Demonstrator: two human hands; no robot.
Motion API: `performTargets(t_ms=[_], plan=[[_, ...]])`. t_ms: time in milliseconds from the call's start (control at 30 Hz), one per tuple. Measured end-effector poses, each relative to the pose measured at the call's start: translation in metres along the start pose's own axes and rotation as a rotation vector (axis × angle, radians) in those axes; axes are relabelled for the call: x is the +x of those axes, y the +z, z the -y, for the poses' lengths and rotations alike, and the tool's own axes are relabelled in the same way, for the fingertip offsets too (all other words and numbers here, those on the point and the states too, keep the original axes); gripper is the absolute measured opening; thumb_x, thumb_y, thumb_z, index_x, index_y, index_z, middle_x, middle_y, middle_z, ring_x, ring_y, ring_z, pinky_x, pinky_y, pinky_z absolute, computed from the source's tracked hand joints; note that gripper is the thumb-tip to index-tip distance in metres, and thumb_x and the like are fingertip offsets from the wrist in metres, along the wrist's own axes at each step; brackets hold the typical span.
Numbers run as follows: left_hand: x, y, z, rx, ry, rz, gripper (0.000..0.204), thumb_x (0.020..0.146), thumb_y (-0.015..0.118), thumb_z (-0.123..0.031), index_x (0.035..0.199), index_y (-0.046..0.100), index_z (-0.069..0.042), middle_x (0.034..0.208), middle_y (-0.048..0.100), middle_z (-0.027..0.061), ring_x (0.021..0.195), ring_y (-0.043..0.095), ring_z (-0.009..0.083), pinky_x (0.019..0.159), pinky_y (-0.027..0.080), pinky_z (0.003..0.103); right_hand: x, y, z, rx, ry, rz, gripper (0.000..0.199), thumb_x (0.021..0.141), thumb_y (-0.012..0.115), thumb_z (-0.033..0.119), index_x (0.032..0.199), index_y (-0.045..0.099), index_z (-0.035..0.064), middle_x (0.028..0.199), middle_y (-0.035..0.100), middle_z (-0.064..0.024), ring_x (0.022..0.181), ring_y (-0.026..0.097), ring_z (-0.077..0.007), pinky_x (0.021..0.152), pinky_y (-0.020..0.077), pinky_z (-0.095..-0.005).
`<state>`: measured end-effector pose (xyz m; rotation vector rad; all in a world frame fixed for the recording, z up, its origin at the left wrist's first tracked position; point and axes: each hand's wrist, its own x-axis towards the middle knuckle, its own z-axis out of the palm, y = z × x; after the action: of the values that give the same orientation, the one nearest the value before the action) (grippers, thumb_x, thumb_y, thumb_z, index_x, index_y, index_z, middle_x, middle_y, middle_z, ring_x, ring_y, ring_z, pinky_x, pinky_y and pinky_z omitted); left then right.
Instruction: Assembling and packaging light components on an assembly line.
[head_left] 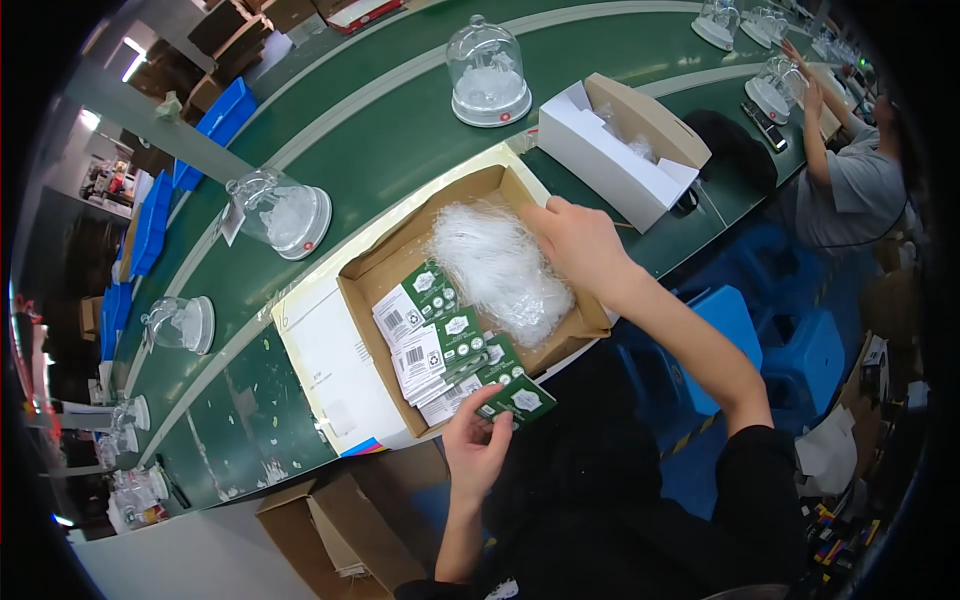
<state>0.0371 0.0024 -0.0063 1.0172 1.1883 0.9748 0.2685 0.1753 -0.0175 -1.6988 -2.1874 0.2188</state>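
Note:
My left hand [476, 445] pinches a green and white card tag [522, 400] at the near edge of a shallow cardboard tray [378, 350]. Several stacks of the same green and white card tags [440, 350] lie in the tray's left part. Beside them rests a thick bundle of thin clear plastic strings [490, 250]. My right hand [585, 248] is closed at the tray's far right side, by the bundle. Its fingertips are partly hidden, and whatever they grip is too small to make out.
A white carton [610, 165] holding clear plastic stands beyond the tray. Clear domes on white bases, one nearby [488, 75] and another at left [283, 215], stand along the green conveyor [375, 135]. Blue stools [715, 340] and a co-worker [855, 190] are at right.

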Motion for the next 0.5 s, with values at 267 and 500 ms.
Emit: performTargets(t_ms=[267, 500], plan=[[-0.003, -0.003, 0.008, -0.010, -0.028, 0.000, 0.036, 0.088, 0.059, 0.009, 0.123, 0.055, 0.003, 0.101, 0.064, 0.0071, 0.086, 0.061, 0.0075, 0.073, 0.051, 0.020, 0.020, -0.003, -0.021, -0.255, -0.169, 0.101, 0.006, 0.080, 0.061, 0.011, 0.078, 0.063, 0.0059, 0.082, 0.057, -0.0082, 0.081, 0.063, -0.0248, 0.065, 0.0537, -0.0360], [0.003, 0.005, 0.007, -0.013, 0.001, -0.010, 0.035, 0.088, 0.059, 0.006, 0.123, 0.055, 0.001, 0.095, 0.064, 0.0043, 0.074, 0.057, 0.0027, 0.062, 0.044, 0.015, 0.017, -0.032, -0.022, -0.171, -0.356, 0.040, 0.007, 0.081, 0.062, 0.012, 0.078, 0.063, 0.0056, 0.083, 0.061, -0.0063, 0.081, 0.064, -0.0234, 0.067, 0.0537, -0.0350]])
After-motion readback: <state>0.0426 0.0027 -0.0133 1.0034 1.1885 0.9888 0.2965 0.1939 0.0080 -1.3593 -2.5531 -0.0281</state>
